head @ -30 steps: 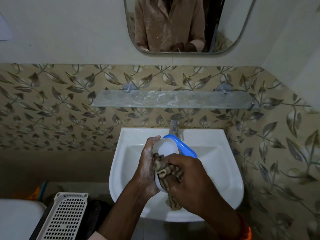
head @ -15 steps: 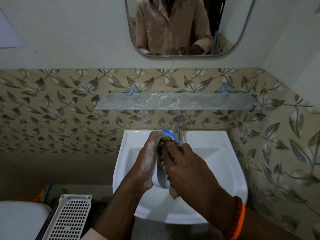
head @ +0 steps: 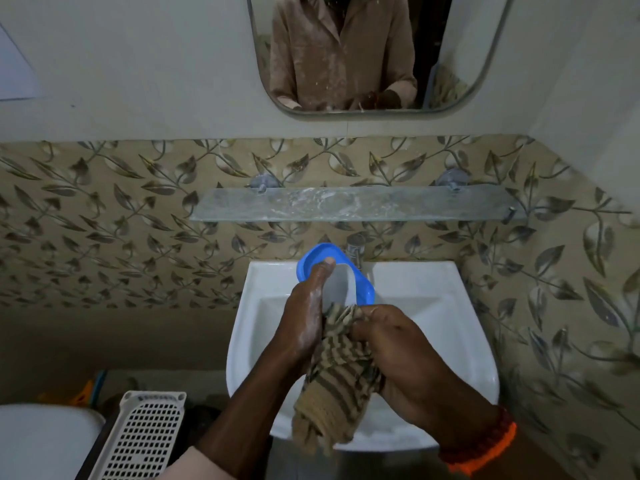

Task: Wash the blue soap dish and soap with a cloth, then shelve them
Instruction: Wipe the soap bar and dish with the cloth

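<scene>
Over the white sink (head: 433, 306) my left hand (head: 304, 320), wet with soap foam, holds the blue soap dish (head: 311, 258) tilted on edge, its pale inner tray (head: 341, 284) facing right. My right hand (head: 398, 348) grips a brown striped cloth (head: 336, 375) just below the dish; the cloth hangs down into the basin and touches the dish's lower end. I see no separate bar of soap.
A glass shelf (head: 356, 204) streaked with white residue runs along the leaf-patterned wall above the tap (head: 355, 249). A mirror (head: 377, 53) hangs higher up. A white perforated basket (head: 145, 438) and a white toilet lid (head: 41, 441) lie at lower left.
My right hand has slid the cloth down from the top of the dish to its lower end. The dish has turned, and more of its blue rim and pale inside shows.
</scene>
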